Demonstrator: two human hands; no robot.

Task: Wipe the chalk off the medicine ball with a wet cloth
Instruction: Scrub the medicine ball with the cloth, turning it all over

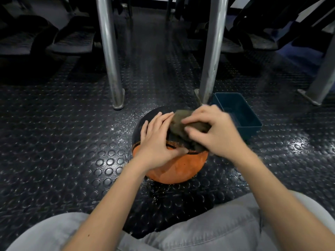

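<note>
While left hand [156,142] presses medicine ball [174,171], fingers straight, right hand [213,132] clamps cloth [181,117], markings blurred.

One head-worn wide-angle view, facing forward and down from above the person's lap [199,230], close over the medicine ball [174,171] centred on the studded floor [63,142], metal posts [108,51] at the far edge.

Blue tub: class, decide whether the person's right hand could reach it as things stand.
Probably yes. The blue tub sits on the floor just beyond the right hand, its top open, with nothing between them; the fingers grip the cloth, though.
</note>
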